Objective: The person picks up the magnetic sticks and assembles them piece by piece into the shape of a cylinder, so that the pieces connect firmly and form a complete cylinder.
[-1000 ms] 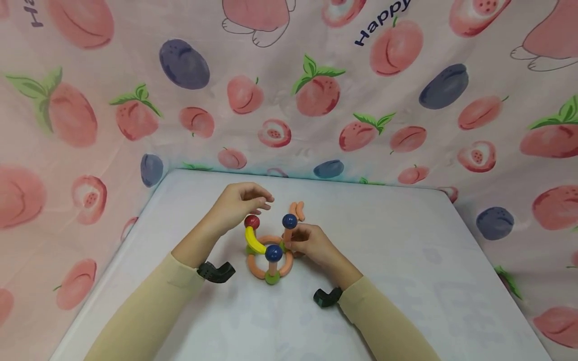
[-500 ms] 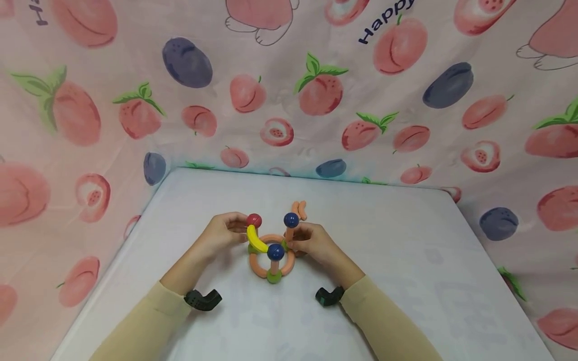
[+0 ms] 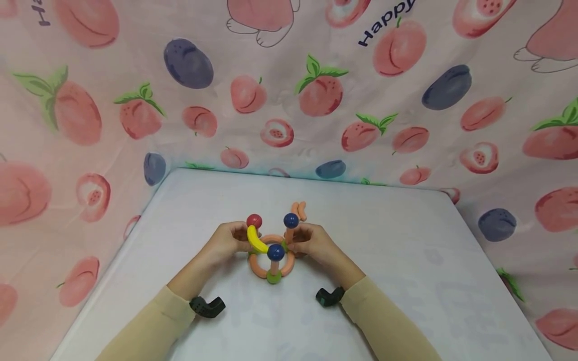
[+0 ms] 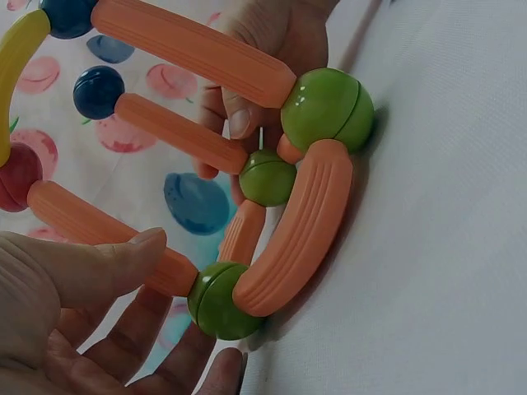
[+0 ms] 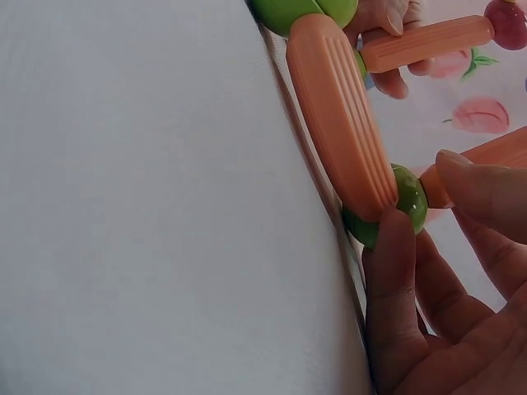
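A magnetic-looking toy frame stands on the table: curved orange rods (image 3: pixel 258 266) and green balls (image 3: pixel 274 277) form a ring at its base. Upright orange rods rise from the ring, topped by a red ball (image 3: pixel 254 220), a far blue ball (image 3: pixel 291 220) and a near blue ball (image 3: pixel 275 252). A yellow curved rod (image 3: pixel 256 239) joins the red and near blue balls. My left hand (image 3: pixel 228 240) pinches the upright rod (image 4: pixel 82 216) below the red ball, thumb in front. My right hand (image 3: pixel 313 243) pinches the far blue ball's upright rod low down, one finger touching the green ball (image 5: pixel 412 197).
Two loose curved orange rods (image 3: pixel 302 211) lie behind the frame, close to the far blue ball. The white table (image 3: pixel 397 260) meets a fruit-print cloth (image 3: pixel 280 75) at its back and sides. A black wrist device (image 3: pixel 207 307) sits on each forearm.
My left hand has come down from above and behind the red ball to its left side, and now grips the rod beneath it. My right hand keeps its hold on the other rod.
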The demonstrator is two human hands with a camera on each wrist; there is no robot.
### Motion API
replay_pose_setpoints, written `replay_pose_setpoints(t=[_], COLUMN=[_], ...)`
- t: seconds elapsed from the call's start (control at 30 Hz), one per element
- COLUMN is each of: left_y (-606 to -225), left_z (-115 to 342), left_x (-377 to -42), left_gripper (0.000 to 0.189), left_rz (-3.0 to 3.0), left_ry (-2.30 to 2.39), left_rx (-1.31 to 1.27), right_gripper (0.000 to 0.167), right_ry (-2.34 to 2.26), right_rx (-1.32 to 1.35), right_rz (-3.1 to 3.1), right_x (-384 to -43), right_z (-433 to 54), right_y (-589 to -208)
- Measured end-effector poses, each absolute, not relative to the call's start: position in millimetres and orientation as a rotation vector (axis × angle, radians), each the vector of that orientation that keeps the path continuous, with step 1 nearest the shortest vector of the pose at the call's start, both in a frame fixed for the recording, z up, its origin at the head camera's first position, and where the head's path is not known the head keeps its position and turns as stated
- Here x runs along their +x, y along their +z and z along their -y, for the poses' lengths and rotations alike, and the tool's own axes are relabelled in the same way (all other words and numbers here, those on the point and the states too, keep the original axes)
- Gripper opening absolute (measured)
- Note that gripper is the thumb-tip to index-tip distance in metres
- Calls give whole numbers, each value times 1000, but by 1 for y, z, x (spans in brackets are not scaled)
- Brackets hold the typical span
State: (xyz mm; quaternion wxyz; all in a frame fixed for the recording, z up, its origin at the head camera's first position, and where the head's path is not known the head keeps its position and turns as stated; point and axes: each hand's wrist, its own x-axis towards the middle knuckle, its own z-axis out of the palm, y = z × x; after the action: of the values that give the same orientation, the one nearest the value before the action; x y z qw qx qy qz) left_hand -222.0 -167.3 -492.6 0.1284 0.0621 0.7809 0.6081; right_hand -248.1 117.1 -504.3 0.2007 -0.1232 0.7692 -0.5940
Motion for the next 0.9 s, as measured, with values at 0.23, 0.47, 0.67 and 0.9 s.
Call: replay_pose_setpoints(t=[0.23, 0.47, 0.67, 0.9], left_y=[-493, -493, -495, -494], left_z=[164, 164, 165, 165], left_x=[-221, -221, -221, -221], left_gripper=[26, 26, 26, 27], left_rz=[-2260, -2238, -2234, -2229], left_ry=[1788, 1813, 1822, 1825], left_rx=[139, 124, 134, 129], right_gripper=[36, 32, 33, 37], right_ry=[-1624, -1637, -1682, -1697], right_rx=[-356, -152, -14, 80], right_rz=[-2177, -2273, -2376, -2453], right_x=[-251, -264, -278, -296], right_z=[-126, -139, -140, -135], right_y=[-500, -495, -493, -496])
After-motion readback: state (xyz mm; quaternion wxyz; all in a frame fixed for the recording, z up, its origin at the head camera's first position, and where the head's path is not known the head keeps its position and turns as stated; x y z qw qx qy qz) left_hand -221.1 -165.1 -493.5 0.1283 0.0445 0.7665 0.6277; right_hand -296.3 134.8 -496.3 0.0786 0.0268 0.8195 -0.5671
